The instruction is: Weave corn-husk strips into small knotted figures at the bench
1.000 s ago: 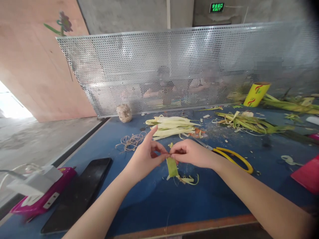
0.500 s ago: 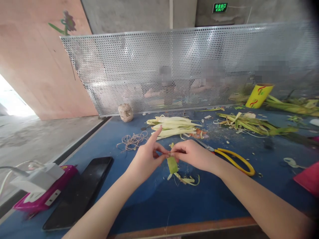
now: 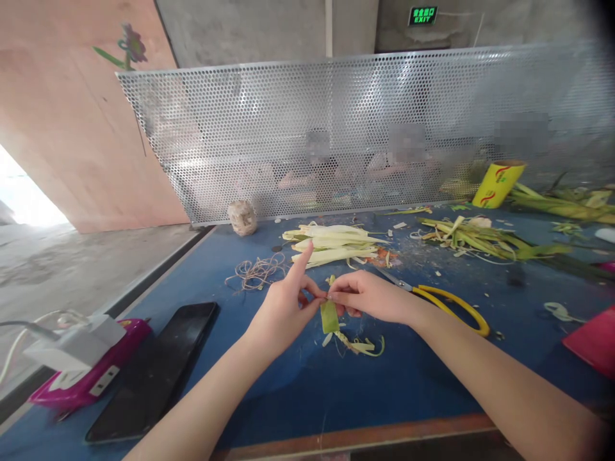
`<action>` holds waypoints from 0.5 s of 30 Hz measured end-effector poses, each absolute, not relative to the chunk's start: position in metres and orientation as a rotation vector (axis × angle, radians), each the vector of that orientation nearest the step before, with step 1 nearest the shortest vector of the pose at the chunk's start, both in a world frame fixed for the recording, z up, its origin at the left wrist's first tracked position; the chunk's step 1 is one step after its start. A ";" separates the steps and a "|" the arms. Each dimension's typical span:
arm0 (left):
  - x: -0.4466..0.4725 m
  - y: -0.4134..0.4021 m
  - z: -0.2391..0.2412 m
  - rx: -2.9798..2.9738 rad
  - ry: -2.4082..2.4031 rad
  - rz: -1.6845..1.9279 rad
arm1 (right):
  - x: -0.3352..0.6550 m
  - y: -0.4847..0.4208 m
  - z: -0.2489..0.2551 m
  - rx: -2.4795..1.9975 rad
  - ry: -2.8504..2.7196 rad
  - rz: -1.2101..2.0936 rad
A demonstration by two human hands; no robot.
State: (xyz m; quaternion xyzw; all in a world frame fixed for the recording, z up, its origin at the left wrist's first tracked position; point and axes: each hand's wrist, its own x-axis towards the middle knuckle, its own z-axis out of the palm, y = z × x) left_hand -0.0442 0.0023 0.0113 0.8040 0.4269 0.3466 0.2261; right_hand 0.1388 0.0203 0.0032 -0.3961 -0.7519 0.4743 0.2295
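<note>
Above the near middle of the blue table, my left hand (image 3: 283, 307) pinches the upper end of a short green husk strip (image 3: 329, 318), its index finger pointing up and away. From the other side my right hand (image 3: 369, 296) meets it, thumb and fingers closed on the same end. What lies right between the fingertips is too small to make out. Below the strip, pale curled husk shreds (image 3: 360, 347) trail on the table. Beyond my hands lies a pile of pale corn husks (image 3: 336, 238). Yellow-handled scissors (image 3: 444, 295) rest beside my right wrist.
Tangled thin string (image 3: 257, 274), a black phone (image 3: 154, 374) and a magenta power strip (image 3: 81, 394) lie leftward. Greener husks (image 3: 480, 240) and a yellow roll (image 3: 498, 186) are rightward. A perforated metal screen (image 3: 269, 109) borders the far edge; people sit behind it.
Both hands keep their pinch in nearly the same place. The green strip has turned slightly, and the right hand's fingers have shifted a little. The view has moved marginally.
</note>
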 end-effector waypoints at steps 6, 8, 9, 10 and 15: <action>-0.042 0.000 0.015 2.311 1.193 0.866 | 0.140 0.024 -0.006 -1.083 -2.077 1.350; -0.042 0.000 0.016 2.247 1.199 0.842 | 0.140 0.024 -0.006 -1.087 -2.096 1.333; -0.042 0.000 0.017 2.193 1.196 0.841 | 0.140 0.023 -0.006 -1.091 -2.100 1.323; -0.042 0.000 0.017 2.131 1.187 0.846 | 0.140 0.023 -0.005 -1.099 -2.100 1.312; -0.042 0.000 0.019 1.840 1.087 0.880 | 0.141 0.019 0.001 -1.091 -2.105 1.338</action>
